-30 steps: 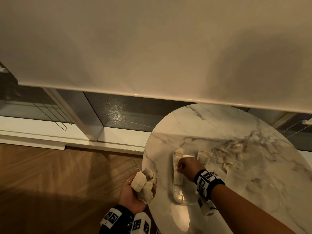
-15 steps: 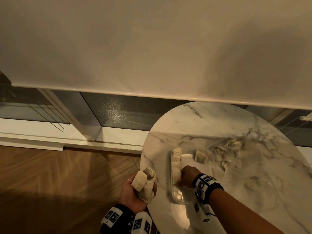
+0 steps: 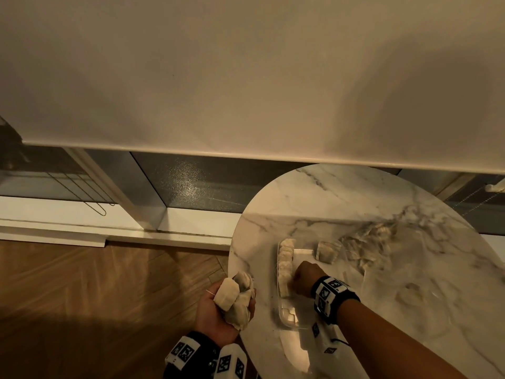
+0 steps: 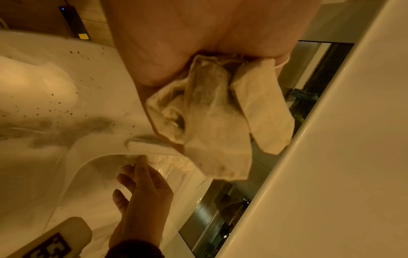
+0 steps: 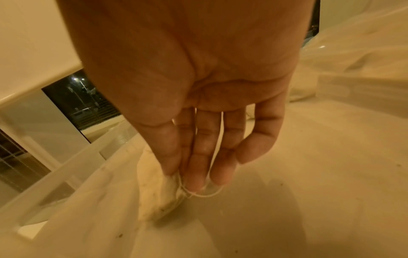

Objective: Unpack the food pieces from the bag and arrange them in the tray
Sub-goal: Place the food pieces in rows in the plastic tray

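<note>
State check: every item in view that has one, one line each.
left hand: off the table edge, gripping several food pieces
right hand: in the tray, fingertips on a piece
tray: clear, on the table, row of pieces along its left wall, near end bare
bag: crumpled, lying on the table right of the tray
loose piece: at the tray's far right corner
table: marble, holds tray and bag
</note>
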Demonstrator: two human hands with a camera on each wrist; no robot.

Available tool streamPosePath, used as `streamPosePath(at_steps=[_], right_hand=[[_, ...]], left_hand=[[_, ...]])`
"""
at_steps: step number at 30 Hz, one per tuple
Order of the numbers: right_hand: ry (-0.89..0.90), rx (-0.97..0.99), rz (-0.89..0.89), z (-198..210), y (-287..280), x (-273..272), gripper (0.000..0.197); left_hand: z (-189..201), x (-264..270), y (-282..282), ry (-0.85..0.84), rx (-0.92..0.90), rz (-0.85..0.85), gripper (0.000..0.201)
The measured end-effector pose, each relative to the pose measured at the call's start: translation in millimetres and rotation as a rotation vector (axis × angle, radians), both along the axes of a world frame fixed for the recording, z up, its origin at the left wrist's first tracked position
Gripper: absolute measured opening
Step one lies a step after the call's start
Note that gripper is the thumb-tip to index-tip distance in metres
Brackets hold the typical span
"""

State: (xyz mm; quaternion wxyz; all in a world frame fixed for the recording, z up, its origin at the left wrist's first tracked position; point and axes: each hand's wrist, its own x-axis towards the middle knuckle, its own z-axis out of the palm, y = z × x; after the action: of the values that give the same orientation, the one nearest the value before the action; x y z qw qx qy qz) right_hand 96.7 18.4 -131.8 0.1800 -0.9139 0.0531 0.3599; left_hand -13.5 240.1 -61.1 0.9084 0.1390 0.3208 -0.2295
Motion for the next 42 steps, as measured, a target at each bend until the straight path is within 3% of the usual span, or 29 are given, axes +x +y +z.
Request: streamPosePath(at_steps=[3, 8, 13, 18, 23, 26, 30, 33, 35, 38, 40, 42], right_hand=[[-0.004, 0.007, -0.037, 0, -3, 4, 0.022], [0.079, 0.024, -0.073, 1, -3, 4, 0.040], [0.172, 0.018, -0.089, -9, -5, 7, 0.041], [0.253, 0.129, -0.139, -37, -12, 14, 0.047], [0.246, 0.155, -0.173, -4, -2, 5, 0.045], [0.257, 0.110, -0.148, -5, 2, 7, 0.056], [0.266, 0.070, -0.133, -23, 1, 9, 0.061], [0.236, 0.054, -0.136, -73, -9, 22, 0.070], [0.243, 0.052, -0.133, -71, -8, 23, 0.058], [0.230, 0.079, -0.149, -14, 6, 12, 0.033], [0.227, 0.084, -0.153, -2, 7, 10, 0.029], [0.220, 0.091, -0.141, 3, 6, 9, 0.031]], left_hand=[[0, -2, -1, -0.023, -0.007, 0.010, 0.068], [-4, -7, 1, -0.025, -0.004, 0.042, 0.070], [-3, -10, 3, -0.003, 0.033, 0.022, 0.070], [-4, -14, 9, 0.073, 0.079, 0.024, 0.052], [-3, -15, 12, 0.146, 0.116, 0.051, 0.042], [-3, -14, 12, 0.167, 0.130, 0.058, 0.045], [0, -14, 11, 0.168, 0.100, 0.046, 0.044], [4, -14, 10, 0.140, 0.083, 0.048, 0.039], [5, -15, 12, 0.122, 0.069, 0.041, 0.046], [4, -15, 12, 0.111, 0.056, 0.047, 0.052], [2, -14, 12, 0.143, 0.081, 0.061, 0.041], [-1, -14, 13, 0.174, 0.086, 0.070, 0.044]])
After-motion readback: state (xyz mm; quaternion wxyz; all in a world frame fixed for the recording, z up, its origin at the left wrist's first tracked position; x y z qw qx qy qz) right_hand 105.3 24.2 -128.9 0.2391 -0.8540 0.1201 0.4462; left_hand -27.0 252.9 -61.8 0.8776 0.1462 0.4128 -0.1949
